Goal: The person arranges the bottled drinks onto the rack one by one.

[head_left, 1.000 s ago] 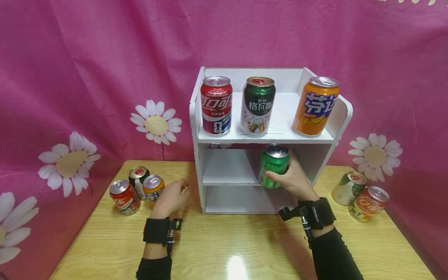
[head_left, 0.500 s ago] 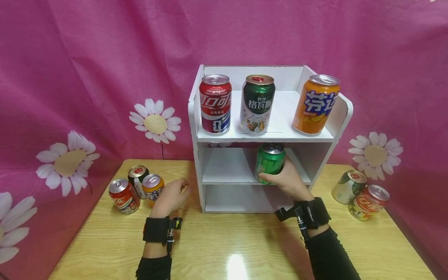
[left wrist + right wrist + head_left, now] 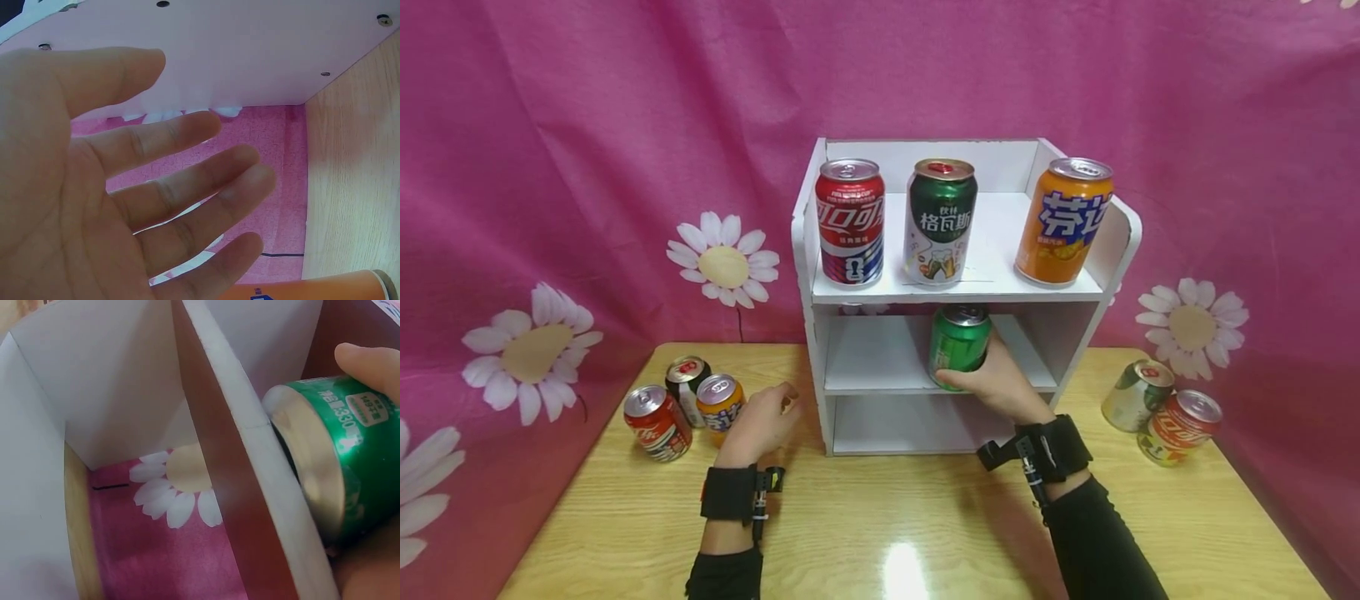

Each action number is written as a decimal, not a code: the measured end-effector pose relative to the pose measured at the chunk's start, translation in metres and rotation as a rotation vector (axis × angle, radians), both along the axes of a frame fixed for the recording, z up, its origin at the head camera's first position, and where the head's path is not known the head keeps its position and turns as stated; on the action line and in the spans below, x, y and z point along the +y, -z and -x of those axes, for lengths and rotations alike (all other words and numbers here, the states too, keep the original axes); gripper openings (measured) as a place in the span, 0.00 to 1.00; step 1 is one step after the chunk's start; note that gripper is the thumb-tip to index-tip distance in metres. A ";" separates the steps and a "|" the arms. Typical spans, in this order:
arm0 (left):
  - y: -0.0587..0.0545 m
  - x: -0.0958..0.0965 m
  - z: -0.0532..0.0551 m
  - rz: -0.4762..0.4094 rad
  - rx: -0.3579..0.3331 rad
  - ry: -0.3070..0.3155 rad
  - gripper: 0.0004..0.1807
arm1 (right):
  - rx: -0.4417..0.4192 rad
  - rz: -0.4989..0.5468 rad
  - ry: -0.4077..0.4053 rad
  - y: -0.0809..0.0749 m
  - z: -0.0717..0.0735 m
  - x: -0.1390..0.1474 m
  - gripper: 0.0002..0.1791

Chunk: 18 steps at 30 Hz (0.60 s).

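Observation:
My right hand (image 3: 1000, 379) grips a green drink can (image 3: 958, 342) at the front of the middle shelf of a white shelf unit (image 3: 880, 354). The thumb crosses the can's near side, low down. In the right wrist view the silvery bottom end of the green can (image 3: 356, 450) is right at the shelf's front edge (image 3: 275, 487). My left hand (image 3: 763, 423) stays left of the unit, holding nothing. Its fingers are loosely spread in the left wrist view, palm (image 3: 62, 200) showing, with an orange can (image 3: 312, 287) below them.
On the top shelf stand a red cola can (image 3: 850, 225), a green-and-white can (image 3: 940, 225) and an orange can (image 3: 1063, 225). Three more cans, one of them red (image 3: 658, 425), cluster on the table at left. A white-green can (image 3: 1138, 396) and a red-yellow can (image 3: 1178, 425) stand at right.
My right hand has carried the green can leftward and a little deeper toward the middle shelf. The left hand keeps its place. The head view has shifted slightly.

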<state>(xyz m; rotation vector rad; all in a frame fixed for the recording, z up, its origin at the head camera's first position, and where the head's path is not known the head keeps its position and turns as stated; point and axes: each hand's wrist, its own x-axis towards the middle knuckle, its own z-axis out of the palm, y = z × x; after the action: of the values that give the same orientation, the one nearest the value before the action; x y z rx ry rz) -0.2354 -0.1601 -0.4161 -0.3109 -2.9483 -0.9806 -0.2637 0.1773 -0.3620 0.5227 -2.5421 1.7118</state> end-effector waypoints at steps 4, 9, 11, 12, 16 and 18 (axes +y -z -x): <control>0.000 -0.001 0.000 0.001 0.001 0.001 0.17 | 0.015 -0.006 -0.019 0.001 0.003 -0.003 0.48; 0.002 -0.001 0.001 0.011 0.003 0.004 0.17 | 0.032 -0.002 -0.035 0.005 0.006 -0.008 0.47; 0.002 -0.001 0.001 0.011 0.002 0.006 0.17 | 0.034 0.004 -0.041 0.005 0.006 -0.010 0.47; 0.002 -0.002 0.001 0.011 0.002 0.007 0.17 | 0.034 0.005 -0.045 0.005 0.007 -0.011 0.47; 0.002 -0.002 0.001 0.008 0.005 0.007 0.17 | 0.030 0.016 -0.055 0.003 0.007 -0.015 0.48; 0.002 -0.001 0.001 0.009 0.006 0.006 0.17 | 0.032 0.019 -0.055 0.003 0.007 -0.016 0.49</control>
<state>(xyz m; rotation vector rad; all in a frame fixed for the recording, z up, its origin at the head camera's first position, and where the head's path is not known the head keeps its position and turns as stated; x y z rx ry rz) -0.2367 -0.1615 -0.4178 -0.3219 -2.9490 -0.9661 -0.2711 0.1614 -0.3649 0.6193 -2.5103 1.7284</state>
